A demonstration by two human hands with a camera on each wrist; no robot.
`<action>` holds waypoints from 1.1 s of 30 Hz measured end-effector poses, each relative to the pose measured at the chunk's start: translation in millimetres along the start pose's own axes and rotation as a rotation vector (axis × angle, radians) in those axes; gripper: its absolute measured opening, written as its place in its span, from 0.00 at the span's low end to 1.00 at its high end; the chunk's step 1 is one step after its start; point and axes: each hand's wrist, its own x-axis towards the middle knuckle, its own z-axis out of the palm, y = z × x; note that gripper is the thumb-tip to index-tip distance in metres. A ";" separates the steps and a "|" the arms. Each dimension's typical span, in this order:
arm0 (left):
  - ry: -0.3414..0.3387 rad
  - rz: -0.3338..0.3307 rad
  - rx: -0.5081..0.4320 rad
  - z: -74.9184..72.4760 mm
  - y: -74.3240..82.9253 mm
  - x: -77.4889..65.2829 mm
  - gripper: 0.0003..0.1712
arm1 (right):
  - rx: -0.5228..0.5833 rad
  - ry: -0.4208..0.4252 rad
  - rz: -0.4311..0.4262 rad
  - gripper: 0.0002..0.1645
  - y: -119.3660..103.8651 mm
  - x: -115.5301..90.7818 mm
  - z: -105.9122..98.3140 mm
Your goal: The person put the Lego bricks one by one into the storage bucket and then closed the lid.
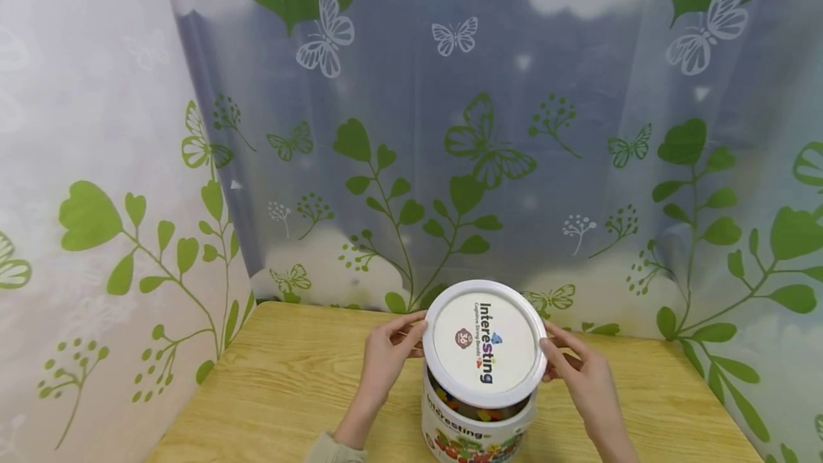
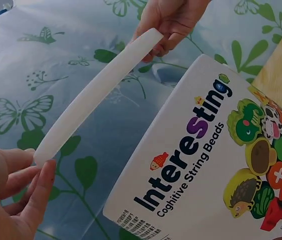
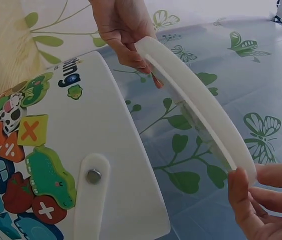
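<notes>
A round white lid (image 1: 485, 343) printed "Interesting" is held above a white bucket (image 1: 472, 441) of string beads. Both wrist views show the lid (image 2: 93, 100) apart from the bucket's rim and tilted. My left hand (image 1: 383, 359) pinches its left edge between thumb and fingers. On the opposite edge my right hand (image 1: 581, 370) pinches it the same way. Through the gap below the lid, colourful beads (image 1: 485, 414) show inside the bucket; the lid hides most of them. The bucket stands upright, with a white handle (image 3: 93, 195) riveted to its side.
The bucket stands on a wood-grain table (image 1: 289, 370) near its front. Behind the table hangs a blue-grey curtain (image 1: 411, 77) with green leaves and butterflies. A pale patterned sheet (image 1: 96, 134) covers the left side.
</notes>
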 end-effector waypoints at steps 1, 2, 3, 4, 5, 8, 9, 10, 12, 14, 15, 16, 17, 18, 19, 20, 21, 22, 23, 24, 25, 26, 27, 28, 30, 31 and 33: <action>0.002 -0.007 0.004 0.1 -0.3 0.2 0.18 | 0.000 -0.008 0.009 0.29 0.1 0.2 -0.2; 0.004 -0.014 0.009 0.2 -0.8 0.4 0.18 | -0.006 -0.018 0.018 0.30 0.5 0.4 -0.6; 0.005 -0.017 0.014 0.3 -0.9 0.7 0.17 | -0.012 -0.027 0.030 0.30 0.8 0.5 -1.1; 0.007 -0.023 0.022 0.3 -1.3 0.9 0.17 | -0.019 -0.037 0.044 0.30 1.2 0.6 -1.6; 0.008 -0.027 0.030 0.3 -1.8 1.0 0.17 | -0.027 -0.048 0.059 0.31 1.7 0.9 -2.1; 0.004 -0.035 0.050 0.1 -4.5 0.9 0.16 | -0.049 -0.077 0.100 0.30 4.2 1.5 -3.3; 0.001 -0.038 0.059 -0.1 -5.8 0.6 0.16 | -0.057 -0.086 0.112 0.30 5.5 1.7 -3.6; -0.004 -0.042 0.069 -0.3 -7.6 0.2 0.16 | -0.065 -0.095 0.119 0.30 6.9 1.4 -3.9; -0.013 -0.053 0.093 -0.9 -11.1 -1.2 0.16 | -0.077 -0.108 0.125 0.29 10.5 0.7 -4.2; -0.021 -0.065 0.131 -1.3 -14.9 -2.6 0.17 | -0.098 -0.121 0.129 0.30 14.5 0.0 -4.2; -0.022 -0.072 0.149 -1.4 -16.8 -3.3 0.17 | -0.107 -0.126 0.131 0.30 16.6 -0.5 -4.1; -0.021 -0.078 0.168 -1.4 -18.6 -3.9 0.17 | -0.114 -0.128 0.136 0.31 18.7 -0.8 -3.8; -0.020 -0.084 0.183 -1.4 -20.3 -4.2 0.17 | -0.123 -0.127 0.137 0.30 20.5 -0.9 -3.2; -0.018 -0.086 0.196 -1.3 -21.8 -4.5 0.17 | -0.133 -0.126 0.139 0.30 22.1 -1.1 -2.5; -0.015 -0.088 0.205 -1.1 -23.1 -4.6 0.16 | -0.147 -0.126 0.137 0.30 23.8 -1.2 -1.8; -0.012 -0.089 0.210 -1.0 -24.4 -4.8 0.16 | -0.158 -0.123 0.141 0.30 25.2 -1.4 -1.0; -0.009 -0.086 0.212 -0.8 -25.7 -4.8 0.16 | -0.170 -0.118 0.144 0.30 26.7 -1.5 -0.2; -0.006 -0.084 0.215 -0.6 -26.8 -4.8 0.15 | -0.186 -0.115 0.143 0.30 28.2 -1.6 0.5; -0.004 -0.081 0.216 -0.4 -27.7 -4.8 0.15 | -0.204 -0.114 0.137 0.30 29.5 -1.9 1.1; -0.001 -0.077 0.219 -0.3 -28.7 -4.9 0.15 | -0.223 -0.114 0.134 0.30 31.1 -1.9 1.7; 0.000 -0.075 0.226 -0.1 -29.8 -4.8 0.14 | -0.240 -0.115 0.130 0.31 32.5 -1.9 2.2; 0.000 -0.073 0.233 0.0 -30.8 -4.7 0.14 | -0.252 -0.116 0.129 0.31 33.7 -2.0 2.6; -0.001 -0.073 0.240 0.0 -31.8 -4.6 0.14 | -0.267 -0.118 0.121 0.31 35.0 -2.0 2.9; -0.003 -0.076 0.248 -0.1 -32.8 -4.7 0.13 | -0.282 -0.120 0.112 0.31 36.2 -2.0 3.2; -0.011 -0.082 0.259 -0.3 -35.0 -5.0 0.13 | -0.300 -0.121 0.102 0.30 38.0 -1.8 3.7; -0.016 -0.086 0.263 -0.6 -36.2 -5.2 0.13 | -0.308 -0.122 0.100 0.30 38.5 -1.8 3.8; -0.025 -0.092 0.262 -1.1 -38.3 -5.7 0.13 | -0.320 -0.125 0.098 0.30 39.5 -1.5 4.0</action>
